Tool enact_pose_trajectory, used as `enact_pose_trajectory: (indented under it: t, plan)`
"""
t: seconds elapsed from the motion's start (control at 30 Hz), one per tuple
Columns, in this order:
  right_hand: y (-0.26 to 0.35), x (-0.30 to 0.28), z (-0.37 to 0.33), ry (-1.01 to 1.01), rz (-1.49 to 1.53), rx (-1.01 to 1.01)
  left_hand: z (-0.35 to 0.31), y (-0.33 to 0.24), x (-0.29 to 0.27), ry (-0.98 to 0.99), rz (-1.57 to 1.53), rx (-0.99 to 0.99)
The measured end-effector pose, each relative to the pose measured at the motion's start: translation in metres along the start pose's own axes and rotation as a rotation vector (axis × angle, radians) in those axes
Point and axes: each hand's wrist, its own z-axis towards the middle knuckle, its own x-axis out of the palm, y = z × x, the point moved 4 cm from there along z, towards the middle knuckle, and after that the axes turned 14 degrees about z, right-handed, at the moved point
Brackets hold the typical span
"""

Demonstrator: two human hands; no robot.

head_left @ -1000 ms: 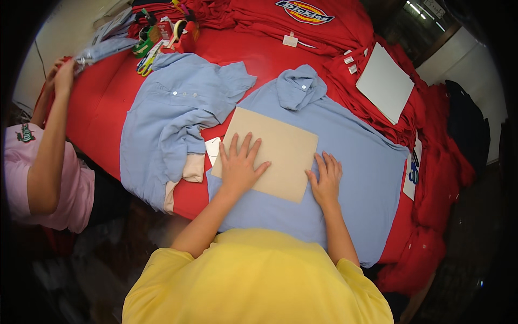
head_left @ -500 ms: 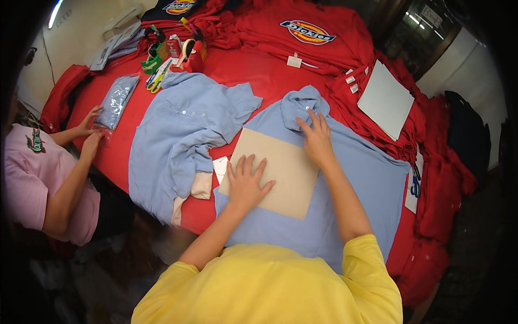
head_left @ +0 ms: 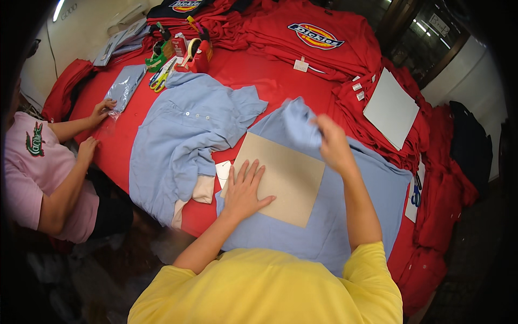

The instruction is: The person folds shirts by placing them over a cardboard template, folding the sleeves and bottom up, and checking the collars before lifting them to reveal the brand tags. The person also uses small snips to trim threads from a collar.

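A light blue shirt [head_left: 367, 183] lies spread on the table in front of me, with a square beige cardboard sheet [head_left: 288, 181] flat on it. My left hand [head_left: 244, 190] rests on the left part of the cardboard, fingers stretched out. Beyond the cardboard's far right corner, my right hand [head_left: 335, 143] grips the shirt's collar [head_left: 301, 123] and holds it lifted; the cloth there is blurred by motion. Left of the cardboard lies a second light blue shirt [head_left: 186, 124], crumpled, with buttons showing and a white tag [head_left: 223, 173] beside it.
Piled red shirts [head_left: 318, 40] line the far and right sides, with white sheets [head_left: 391, 110] on top. Tape dispensers [head_left: 197, 54] and yellow-handled scissors [head_left: 159, 82] stand far left. A co-worker in pink [head_left: 48, 173] touches a bagged blue garment [head_left: 125, 89]. Blue-handled scissors [head_left: 415, 193] lie at right.
My right hand has gone from lying open on the collar to gripping and raising it. My left hand stays on the cardboard. The co-worker's nearer hand has drawn back from the bag.
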Motion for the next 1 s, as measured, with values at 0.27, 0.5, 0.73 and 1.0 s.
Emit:
enact_pose_trajectory:
  t: [0.27, 0.5, 0.73, 1.0]
  plan:
    - [0.098, 0.045, -0.067, 0.869, 0.514, 0.156, -0.003, 0.006, 0.013, 0.004, 0.14, 0.071]
    - [-0.051, 0.139, -0.055, 0.15, -0.164, -0.004, -0.002, 0.008, 0.012, -0.181, -0.092, -0.06]
    - [-0.053, 0.143, -0.071, 0.261, 0.108, 0.117, 0.001, 0.001, 0.009, -0.208, -0.185, 0.092]
    - [-0.084, -0.086, -0.166, -0.351, -0.462, 0.179, -0.002, -0.003, 0.008, -0.19, 0.066, 0.177]
